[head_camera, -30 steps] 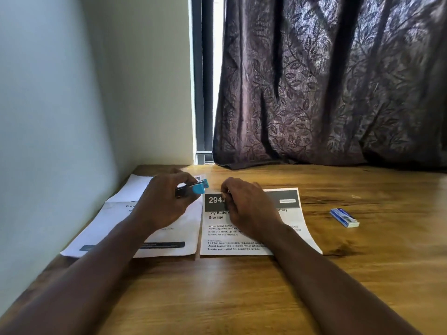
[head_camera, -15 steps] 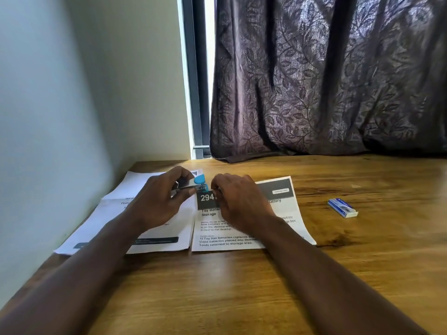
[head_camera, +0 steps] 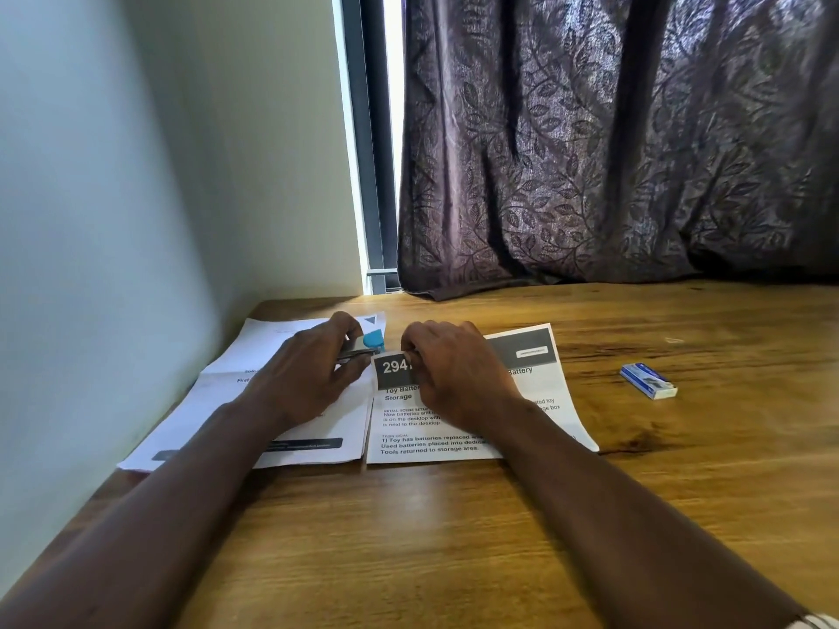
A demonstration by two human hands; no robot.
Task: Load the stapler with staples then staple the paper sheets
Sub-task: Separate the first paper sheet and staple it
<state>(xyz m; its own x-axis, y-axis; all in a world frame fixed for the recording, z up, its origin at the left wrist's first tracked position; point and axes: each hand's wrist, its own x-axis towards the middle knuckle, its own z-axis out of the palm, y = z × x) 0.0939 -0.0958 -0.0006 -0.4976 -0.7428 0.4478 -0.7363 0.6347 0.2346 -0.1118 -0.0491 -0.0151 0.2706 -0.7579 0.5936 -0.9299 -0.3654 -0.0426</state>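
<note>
My left hand [head_camera: 308, 374] grips a small blue stapler [head_camera: 368, 343], whose mouth sits at the top left corner of the printed sheet [head_camera: 458, 440]. On that sheet's top edge, beside the corner, my right hand [head_camera: 454, 374] pinches the paper with its fingers. A dark header band with white digits crosses the sheet's top. A second white sheet [head_camera: 218, 401] lies flat under my left hand, to the left. The small blue and white staple box [head_camera: 649, 380] rests on the table at the right.
The wooden table [head_camera: 454, 537] meets a pale wall [head_camera: 113, 220] on the left. A dark patterned curtain [head_camera: 613, 152] hangs along the table's back edge, with a narrow window gap [head_camera: 386, 174] beside it.
The stapler in my left hand has come down and right to the corner of the printed sheet. My right hand stays on the sheet's top edge. The camera has tilted slightly.
</note>
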